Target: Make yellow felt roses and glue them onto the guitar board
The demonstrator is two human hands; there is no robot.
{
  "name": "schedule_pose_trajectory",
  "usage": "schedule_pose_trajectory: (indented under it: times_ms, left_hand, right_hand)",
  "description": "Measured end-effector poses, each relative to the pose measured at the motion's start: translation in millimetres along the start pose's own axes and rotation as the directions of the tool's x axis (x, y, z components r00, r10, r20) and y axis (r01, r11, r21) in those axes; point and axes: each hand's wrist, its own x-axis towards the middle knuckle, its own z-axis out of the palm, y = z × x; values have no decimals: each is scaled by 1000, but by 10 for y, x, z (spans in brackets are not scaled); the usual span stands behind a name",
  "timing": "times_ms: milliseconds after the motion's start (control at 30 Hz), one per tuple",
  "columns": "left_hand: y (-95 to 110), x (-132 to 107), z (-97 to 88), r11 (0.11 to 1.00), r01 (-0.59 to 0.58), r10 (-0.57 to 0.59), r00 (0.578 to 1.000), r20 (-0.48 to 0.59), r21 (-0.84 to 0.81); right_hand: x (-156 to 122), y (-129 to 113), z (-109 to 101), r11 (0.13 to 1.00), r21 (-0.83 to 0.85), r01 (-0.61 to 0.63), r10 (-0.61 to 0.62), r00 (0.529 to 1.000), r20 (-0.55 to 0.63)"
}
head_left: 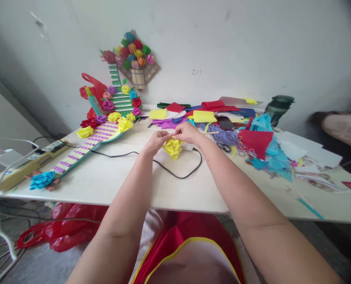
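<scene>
Nearest, on the floor under the counter's near left edge, a red plastic bag [60, 232] is lying crumpled, and what is inside it cannot be told. Both forearms are reaching out over the white counter [119, 181]. A black cable [178, 175] is looping across it just on the near side of the hands.

The left hand [156, 142] and the right hand [188, 133] are meeting over the middle of the counter. Their fingers are pinching together on the top of a yellow paper flower [173, 149], which is hanging between them. Whether it is touching the surface cannot be told. A thin pale stick [211, 133] is poking out to the right from the right hand.

To the left, a guitar-shaped craft [86, 148] is lying at a slant, with a blue paper flower [42, 180] at its near end. To the right, red and teal paper scraps [266, 150] are lying in a loose heap.

Farther back on the right, a dark green flask [278, 105] is standing with its lid on, hiding its contents. On the far wall, a small stick basket [138, 79] is holding a bunch of coloured paper flowers [134, 49].
</scene>
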Motion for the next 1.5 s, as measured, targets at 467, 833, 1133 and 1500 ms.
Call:
schedule_pose_trajectory:
  times_ms: [467, 833, 1133, 1500]
  left_hand:
    - [-33, 4, 3, 998, 48, -50, 998, 34, 41]
    - [-68, 4, -21, 997, 80, -80, 996, 29, 17]
    - [-38, -15, -26, 996, 88, -89, 996, 17, 34]
    - [6, -42, -4, 994, 77, -80, 996, 26, 79]
  right_hand:
    - [-125, 130, 56, 996, -80, 48, -47, 999, 15]
    - [-136, 126, 99, 997, -65, 29, -33, 998, -59]
    - [-195, 28, 81, 979, -190, 69, -79, 996, -45]
    - [-196, 23, 82, 970, -231, 72, -82, 996, -32]
